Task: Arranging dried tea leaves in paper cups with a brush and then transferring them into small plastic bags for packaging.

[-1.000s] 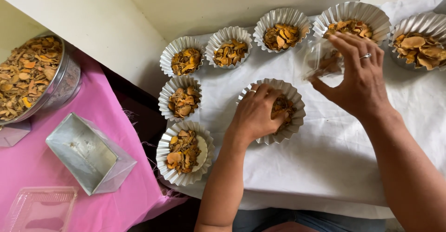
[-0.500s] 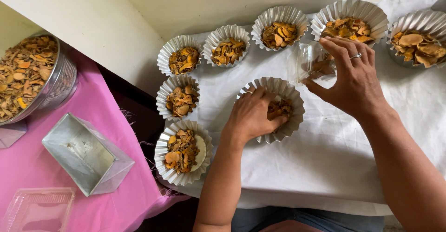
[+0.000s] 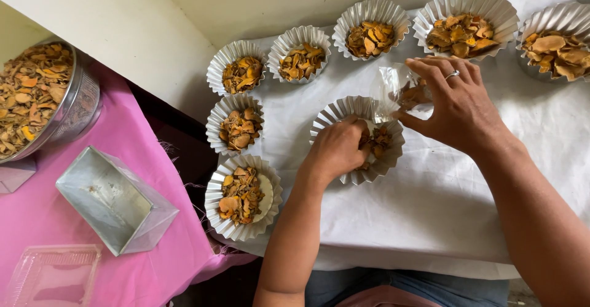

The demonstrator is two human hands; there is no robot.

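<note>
My left hand reaches into a fluted foil cup on the white cloth, its fingers closed among dried orange-brown chips inside. My right hand, with a ring on one finger, grips a small clear plastic cup tilted over the far rim of that foil cup; a few chips show through the plastic. Several more foil cups filled with the same chips stand around, the nearest at front left.
A white cloth covers the work surface. On the pink cloth at left stand a metal bowl of chips, an empty rectangular metal tin and a clear plastic lid. A pale wall runs behind.
My right hand has brought the clear cup lower and left, towards the middle foil cup. My left hand stays in that cup with little movement.
</note>
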